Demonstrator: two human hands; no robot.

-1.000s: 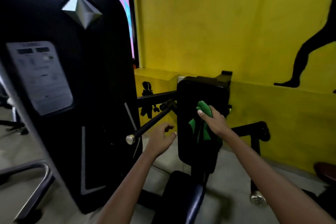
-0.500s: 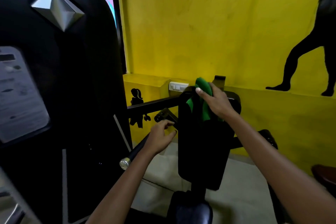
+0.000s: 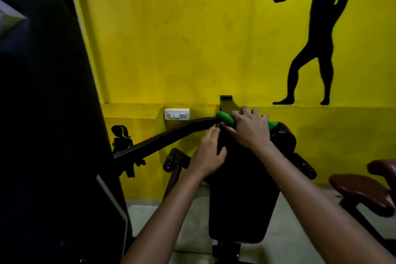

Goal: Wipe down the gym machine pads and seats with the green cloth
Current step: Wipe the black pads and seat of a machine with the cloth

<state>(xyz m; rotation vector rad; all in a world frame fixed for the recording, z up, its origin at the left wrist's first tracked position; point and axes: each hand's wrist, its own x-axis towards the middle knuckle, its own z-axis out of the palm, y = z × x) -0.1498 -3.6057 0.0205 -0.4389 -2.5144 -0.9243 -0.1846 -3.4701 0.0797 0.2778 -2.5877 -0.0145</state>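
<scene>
At far left stands the machine's dark shroud (image 3: 53, 135). The left hand (image 3: 209, 156) steadies the black back pad (image 3: 242, 195), fingers curled on its left edge. The right hand (image 3: 249, 129) grips the green cloth (image 3: 224, 118) bunched on the pad's top; soft and light, it likely needs firm pressure. Behind is a yellow wall (image 3: 192, 49); at right, a maroon seat (image 3: 362, 191).

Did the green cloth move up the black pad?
Yes. The green cloth went from the middle of the back pad up to its top edge, where the right hand presses it, level with the white wall switch.
</scene>
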